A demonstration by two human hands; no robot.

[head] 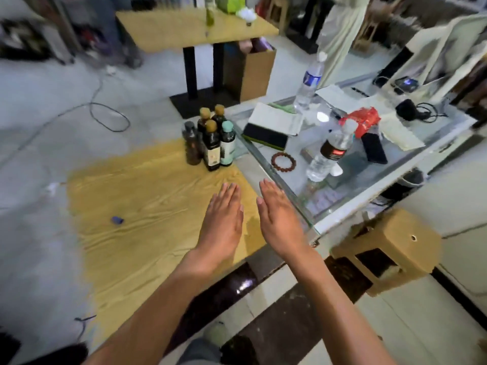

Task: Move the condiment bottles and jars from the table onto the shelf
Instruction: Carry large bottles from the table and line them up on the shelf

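Yellow-clothed worktop (147, 206): five dark, capped condiment bottles (210, 139) clustered upright at far edge, awaiting transfer. Left hand (222, 219) and right hand (280, 219), flat, fingers straight, holding nothing, hovered short of them, likely poised to reach.

Pale grey floor tiles (52, 106) are spreading across the left and far side of the room, with a dark cable (110, 119) looping over them. A wooden table (184, 30) on black legs is standing at the far middle, and a brown cardboard box (253, 72) is sitting just beside its base. To the right, a glass counter (355, 196) with a pale metal frame is running diagonally, catching soft overhead light on its top. A cardboard stool (387, 248) is resting near the counter's near corner. Dark glossy tile strips (224, 288) are crossing the near floor. Blurred furniture is crowding the far right.
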